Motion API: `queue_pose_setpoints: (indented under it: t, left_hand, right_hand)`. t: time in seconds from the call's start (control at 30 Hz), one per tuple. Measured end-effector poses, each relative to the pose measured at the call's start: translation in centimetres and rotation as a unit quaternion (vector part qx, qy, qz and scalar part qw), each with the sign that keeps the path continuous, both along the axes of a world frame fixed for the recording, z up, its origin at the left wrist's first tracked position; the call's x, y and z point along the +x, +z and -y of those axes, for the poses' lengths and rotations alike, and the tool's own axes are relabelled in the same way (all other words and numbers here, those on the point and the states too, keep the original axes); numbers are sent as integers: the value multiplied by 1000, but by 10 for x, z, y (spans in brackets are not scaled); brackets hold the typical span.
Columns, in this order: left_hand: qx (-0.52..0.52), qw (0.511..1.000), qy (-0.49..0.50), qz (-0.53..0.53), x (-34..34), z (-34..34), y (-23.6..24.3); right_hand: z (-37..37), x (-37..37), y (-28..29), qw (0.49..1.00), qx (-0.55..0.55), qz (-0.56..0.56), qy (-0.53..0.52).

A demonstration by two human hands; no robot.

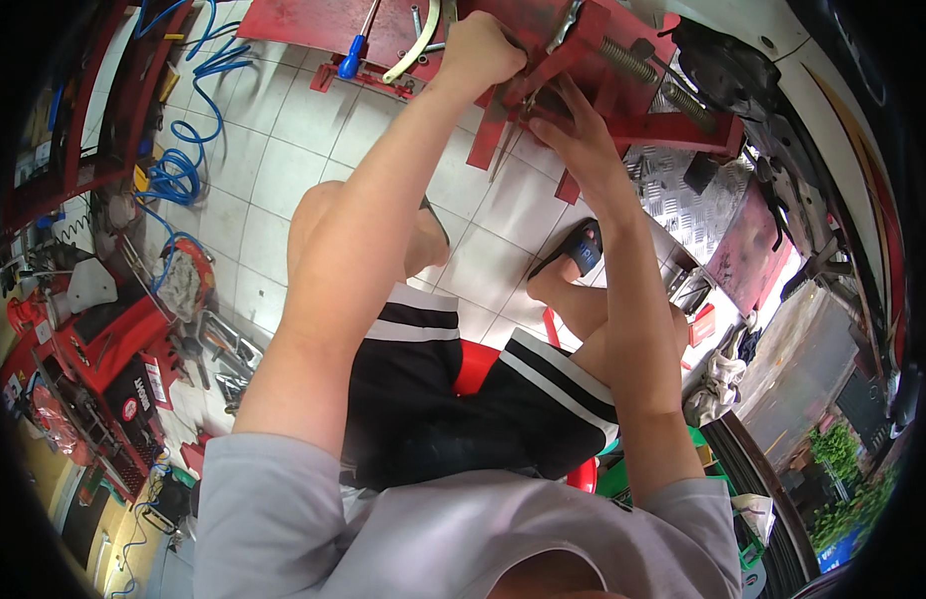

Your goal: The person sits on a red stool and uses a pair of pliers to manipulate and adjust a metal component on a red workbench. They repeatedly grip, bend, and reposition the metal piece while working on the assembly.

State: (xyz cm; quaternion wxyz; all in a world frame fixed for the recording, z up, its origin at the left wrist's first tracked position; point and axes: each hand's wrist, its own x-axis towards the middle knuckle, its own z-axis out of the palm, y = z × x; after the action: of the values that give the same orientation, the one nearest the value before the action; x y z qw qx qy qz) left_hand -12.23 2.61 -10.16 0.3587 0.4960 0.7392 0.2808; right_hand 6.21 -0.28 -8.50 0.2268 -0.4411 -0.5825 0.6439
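Observation:
At the top of the head view, my left hand [483,55] is curled closed against a red metal stand [616,80] with coil springs [627,60]; what it grips is hidden. Just right of it and lower, my right hand [573,130] has its fingers bent round small metal parts under a red bar of the stand, too hidden to name. Left of my left hand, on a red surface [288,22], lie a blue-handled screwdriver [351,55], a pale curved piece [411,55] and some sockets.
A coiled blue hose [168,175] hangs at the left, above red tool racks [68,339]. My knees straddle a red stool [473,369] on a tiled floor [263,220]. A treadplate [682,205], vehicle panels [812,120] and crumpled cloth [717,384] are at the right.

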Motion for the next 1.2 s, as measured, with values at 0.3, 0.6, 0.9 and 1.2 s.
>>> queue_pose_setpoints:
  t: [0.3,0.6,0.9,1.2]
  left_hand:
    - [4,1000,26,17,-2,-4,-13]
    - [-57,998,17,22,2,-8,-16]
    - [-55,998,18,10,2,-9,-22]
    - [-81,996,23,-32,5,-9,-10]
  right_hand:
    - [2,3,-1,999,13,-11,30]
    - [3,4,-4,999,31,6,38]
    - [3,3,1,998,19,-19,53]
    - [2,3,0,999,24,-8,48]
